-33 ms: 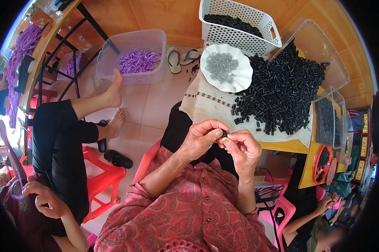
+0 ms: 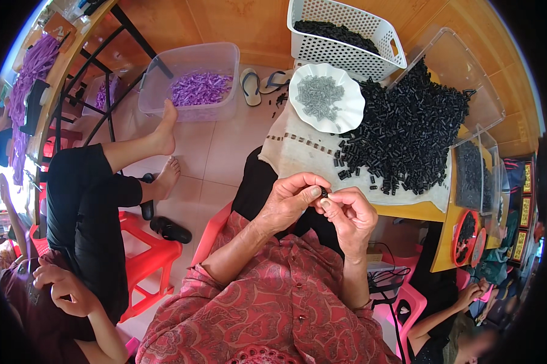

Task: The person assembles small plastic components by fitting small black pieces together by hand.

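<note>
In front of my chest, my left hand [image 2: 290, 201] pinches a small black cylindrical piece [image 2: 324, 192] between thumb and fingers. Opposite it, my right hand [image 2: 348, 213] has thumb and fingertips closed at the same piece; anything else in that pinch is too small to make out. Beyond my hands, a large heap of similar black pieces [image 2: 407, 133] covers much of a pale cloth [image 2: 303, 153]. At the heap's left stands a white scalloped dish [image 2: 353, 114], holding many tiny clear-grey pieces [image 2: 320, 97].
A white perforated basket [image 2: 346, 53] holds more black pieces behind the dish. Clear boxes [image 2: 470, 176] and a red round tray [image 2: 465, 238] sit right. On the floor are a clear tub [image 2: 191, 112] with purple pieces and slippers [image 2: 250, 87]. A co-worker's legs [image 2: 85, 200] extend from the left.
My hands hold practically the same pose around the black piece. At the left, the co-worker's raised hand has shifted slightly, and the purple strip by the other hand no longer shows.
</note>
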`<state>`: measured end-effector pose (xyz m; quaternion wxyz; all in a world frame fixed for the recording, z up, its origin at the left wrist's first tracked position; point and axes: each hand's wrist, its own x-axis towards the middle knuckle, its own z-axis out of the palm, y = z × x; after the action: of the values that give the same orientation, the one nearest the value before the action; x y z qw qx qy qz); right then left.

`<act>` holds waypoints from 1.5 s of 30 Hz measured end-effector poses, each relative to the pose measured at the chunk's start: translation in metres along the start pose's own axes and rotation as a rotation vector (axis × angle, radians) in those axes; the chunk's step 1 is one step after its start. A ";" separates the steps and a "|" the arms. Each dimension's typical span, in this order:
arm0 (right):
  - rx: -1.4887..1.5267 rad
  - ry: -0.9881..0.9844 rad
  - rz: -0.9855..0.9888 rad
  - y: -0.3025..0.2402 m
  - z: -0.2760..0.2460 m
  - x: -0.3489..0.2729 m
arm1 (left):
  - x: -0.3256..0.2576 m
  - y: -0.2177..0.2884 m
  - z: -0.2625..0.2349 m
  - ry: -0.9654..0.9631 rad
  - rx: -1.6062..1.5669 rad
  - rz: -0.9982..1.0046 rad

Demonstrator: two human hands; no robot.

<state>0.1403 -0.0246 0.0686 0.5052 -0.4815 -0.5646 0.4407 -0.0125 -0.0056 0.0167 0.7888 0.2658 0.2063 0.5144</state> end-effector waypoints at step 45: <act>-0.095 -0.015 -0.126 0.004 0.011 0.004 | -0.003 0.007 0.000 0.019 -0.034 0.022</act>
<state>0.1292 -0.0204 0.0636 0.5043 -0.4653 -0.6177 0.3843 -0.0185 -0.0062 0.0215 0.7855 0.2498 0.2022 0.5288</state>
